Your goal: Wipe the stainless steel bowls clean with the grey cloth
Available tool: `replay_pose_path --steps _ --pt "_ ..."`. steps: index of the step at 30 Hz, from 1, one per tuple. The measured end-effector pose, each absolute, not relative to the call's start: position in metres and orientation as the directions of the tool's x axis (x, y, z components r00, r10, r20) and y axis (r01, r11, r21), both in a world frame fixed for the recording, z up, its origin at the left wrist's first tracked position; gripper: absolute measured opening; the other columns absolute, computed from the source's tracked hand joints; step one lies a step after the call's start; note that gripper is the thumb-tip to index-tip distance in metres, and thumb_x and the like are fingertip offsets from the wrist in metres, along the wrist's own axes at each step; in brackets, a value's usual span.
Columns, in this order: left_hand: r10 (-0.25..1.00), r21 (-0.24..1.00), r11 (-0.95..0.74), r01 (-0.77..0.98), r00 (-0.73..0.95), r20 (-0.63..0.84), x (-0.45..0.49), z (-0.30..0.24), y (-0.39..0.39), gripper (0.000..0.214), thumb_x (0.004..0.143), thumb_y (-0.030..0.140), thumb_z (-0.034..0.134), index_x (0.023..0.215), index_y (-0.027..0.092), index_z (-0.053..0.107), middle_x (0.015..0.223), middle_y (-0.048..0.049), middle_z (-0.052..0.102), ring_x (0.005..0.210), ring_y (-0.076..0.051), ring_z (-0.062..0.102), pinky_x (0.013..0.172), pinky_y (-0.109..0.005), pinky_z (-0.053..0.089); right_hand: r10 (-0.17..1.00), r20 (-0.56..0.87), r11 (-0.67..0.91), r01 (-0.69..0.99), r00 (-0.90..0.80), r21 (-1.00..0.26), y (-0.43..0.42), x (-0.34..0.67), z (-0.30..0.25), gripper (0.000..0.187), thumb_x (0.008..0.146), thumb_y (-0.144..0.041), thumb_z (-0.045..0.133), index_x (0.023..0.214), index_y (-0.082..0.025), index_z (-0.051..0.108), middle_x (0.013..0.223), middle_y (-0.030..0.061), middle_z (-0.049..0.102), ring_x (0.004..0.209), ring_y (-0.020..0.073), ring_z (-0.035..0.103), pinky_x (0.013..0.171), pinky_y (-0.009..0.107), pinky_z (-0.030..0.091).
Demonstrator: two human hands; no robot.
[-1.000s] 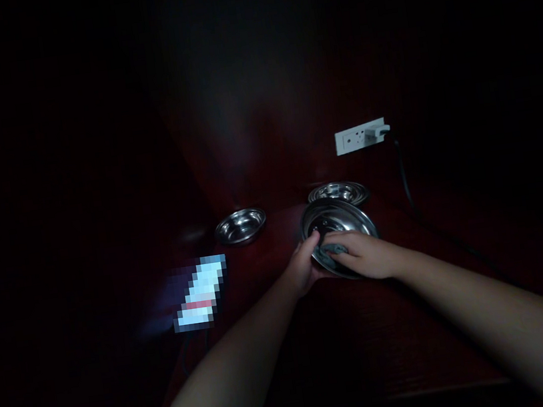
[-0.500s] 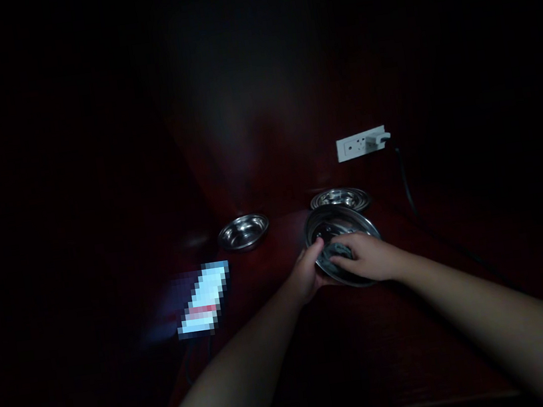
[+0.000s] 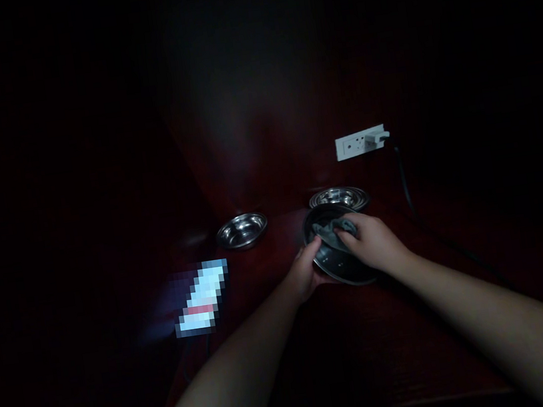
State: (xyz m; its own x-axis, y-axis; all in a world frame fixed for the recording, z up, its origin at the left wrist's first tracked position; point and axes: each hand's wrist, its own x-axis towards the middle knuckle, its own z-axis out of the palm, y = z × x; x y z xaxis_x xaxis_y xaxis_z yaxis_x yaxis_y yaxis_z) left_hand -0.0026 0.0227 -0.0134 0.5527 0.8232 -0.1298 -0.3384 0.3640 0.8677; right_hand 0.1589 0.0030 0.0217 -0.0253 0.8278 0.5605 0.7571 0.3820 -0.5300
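In a very dark scene, my left hand (image 3: 304, 270) grips the near-left rim of a shiny steel bowl (image 3: 338, 263) that is tilted toward me over a dark red tabletop. My right hand (image 3: 375, 241) is closed on a grey cloth (image 3: 334, 229) and presses it against the inside of that bowl, near its upper part. Both forearms reach in from the bottom of the view.
A second steel bowl (image 3: 241, 229) sits to the left and a third (image 3: 340, 196) lies just behind the held one. A lit, blurred phone screen (image 3: 202, 297) glows at the left. A white wall socket (image 3: 360, 142) has a plug and a black cable (image 3: 408, 191) trailing right.
My right hand has slid the cloth from the bowl's lower part up toward its far rim. My left hand has kept its hold on the rim.
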Motion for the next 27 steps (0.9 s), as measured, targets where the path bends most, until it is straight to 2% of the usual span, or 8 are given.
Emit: replay_pose_path --steps 5,8,10,12,15,17,20,27 --pt "0.821 0.864 0.361 -0.351 0.559 -0.115 -0.003 -0.012 0.021 0.055 0.081 0.05 0.055 0.126 0.018 0.05 0.114 -0.018 0.064 0.106 -0.033 0.06 0.079 -0.054 0.051 0.731 0.573 0.263 0.621 0.371 -0.738 0.01 0.179 0.028 0.024 0.084 -0.035 0.047 0.078 -0.016 0.06 0.067 0.0068 0.063 0.06 0.0197 0.057 0.057 0.031 0.044" --pt "0.814 0.872 0.357 -0.334 0.57 -0.114 -0.003 -0.01 0.02 0.056 0.082 0.05 0.053 0.127 0.018 0.05 0.116 -0.0189 0.062 0.105 -0.034 0.06 0.078 -0.054 0.051 0.547 0.716 0.364 0.647 0.434 -0.67 0.007 0.183 0.033 0.022 0.086 -0.029 0.044 0.09 -0.016 0.062 0.085 0.0102 0.064 0.08 0.0228 0.06 0.073 0.035 0.048" --pt "0.808 0.872 0.362 -0.329 0.577 -0.118 -0.003 -0.009 0.02 0.056 0.082 0.052 0.053 0.126 0.018 0.05 0.116 -0.019 0.062 0.105 -0.034 0.06 0.077 -0.054 0.051 0.502 0.821 0.469 0.712 0.271 -0.522 0.002 0.178 0.033 0.024 0.083 -0.019 0.045 0.098 -0.016 0.062 0.101 0.0133 0.061 0.096 0.0254 0.057 0.086 0.04 0.046" --pt "0.811 0.869 0.367 -0.333 0.572 -0.123 -0.003 -0.01 0.02 0.056 0.081 0.052 0.053 0.126 0.018 0.051 0.114 -0.0182 0.063 0.103 -0.033 0.061 0.077 -0.053 0.052 0.577 0.817 0.579 0.704 0.004 -0.412 -0.001 0.168 0.029 0.033 0.079 -0.012 0.046 0.106 -0.018 0.062 0.107 0.0122 0.061 0.102 0.0259 0.056 0.092 0.043 0.044" --pt "0.816 0.869 0.37 -0.33 0.562 -0.134 -0.003 -0.011 0.022 0.054 0.082 0.052 0.052 0.122 0.016 0.053 0.108 -0.017 0.066 0.098 -0.031 0.063 0.076 -0.049 0.053 0.682 0.647 0.673 0.64 -0.341 -0.372 -0.003 0.154 0.019 0.033 0.08 -0.011 0.046 0.106 -0.019 0.065 0.108 0.0102 0.064 0.104 0.0252 0.057 0.096 0.045 0.043" --pt "0.809 0.871 0.372 -0.321 0.573 -0.134 -0.003 -0.011 0.023 0.053 0.082 0.054 0.05 0.118 0.015 0.056 0.106 -0.0169 0.066 0.095 -0.03 0.064 0.073 -0.046 0.054 0.684 0.547 0.715 0.592 -0.482 -0.372 -0.003 0.149 0.014 0.033 0.081 -0.013 0.047 0.108 -0.017 0.065 0.114 0.0107 0.064 0.109 0.025 0.056 0.099 0.046 0.041" --pt "0.796 0.873 0.369 -0.319 0.594 -0.119 -0.003 -0.011 0.025 0.055 0.082 0.057 0.047 0.114 0.014 0.06 0.108 -0.0169 0.066 0.094 -0.029 0.064 0.07 -0.042 0.055 0.665 0.47 0.747 0.528 -0.58 -0.404 -0.004 0.149 0.014 0.031 0.087 -0.018 0.045 0.112 -0.018 0.063 0.116 0.0099 0.065 0.109 0.0227 0.057 0.099 0.045 0.041" --pt "0.821 0.878 0.351 -0.324 0.557 -0.123 -0.003 -0.011 0.026 0.053 0.082 0.057 0.047 0.112 0.016 0.06 0.113 -0.0166 0.064 0.095 -0.029 0.063 0.067 -0.039 0.055 0.689 0.446 0.722 0.485 -0.571 -0.494 -0.007 0.152 0.019 0.027 0.092 -0.026 0.043 0.107 -0.018 0.065 0.113 0.0087 0.066 0.108 0.0215 0.057 0.099 0.042 0.041"
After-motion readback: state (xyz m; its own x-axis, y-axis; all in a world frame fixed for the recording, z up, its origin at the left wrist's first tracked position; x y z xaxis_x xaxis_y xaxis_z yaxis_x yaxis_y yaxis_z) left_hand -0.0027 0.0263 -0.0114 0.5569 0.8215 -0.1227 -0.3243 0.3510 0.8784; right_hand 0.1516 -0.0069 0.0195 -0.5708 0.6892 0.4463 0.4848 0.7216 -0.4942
